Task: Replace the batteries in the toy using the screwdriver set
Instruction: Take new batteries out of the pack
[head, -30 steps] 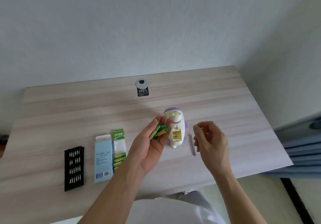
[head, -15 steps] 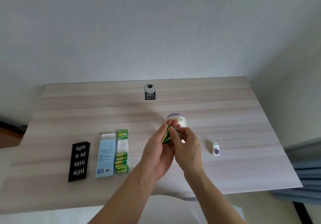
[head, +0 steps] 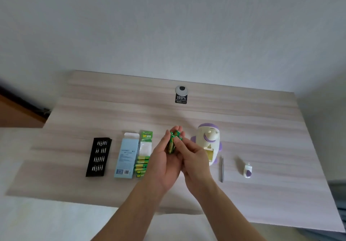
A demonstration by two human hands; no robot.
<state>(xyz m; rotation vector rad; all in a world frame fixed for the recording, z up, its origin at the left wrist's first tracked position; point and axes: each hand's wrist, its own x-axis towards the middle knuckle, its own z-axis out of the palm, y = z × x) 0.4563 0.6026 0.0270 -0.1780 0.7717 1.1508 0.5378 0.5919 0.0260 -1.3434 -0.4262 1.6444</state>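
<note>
Hands sorting green batteries (head: 172, 143) beside the opened toy (head: 208, 141)

Left hand (head: 164, 164) cups a small bundle of the green batteries upright in its curled fingers above the table (head: 262, 128), a ready store; right hand (head: 194, 158) pinches the top of one, probably to draw it out singly; the toy lies on its back just right of the hands, its yellow battery compartment (head: 210, 154) uncovered and facing up, so cells can drop straight in; the slim screwdriver (head: 221, 167) lies just beside it, with the compartment cover (head: 248, 170) farther right, apparently parked clear of the work; black bit tray (head: 98, 156), blue box (head: 127, 158) and opened battery pack (head: 144, 154) line up at the left.
</note>
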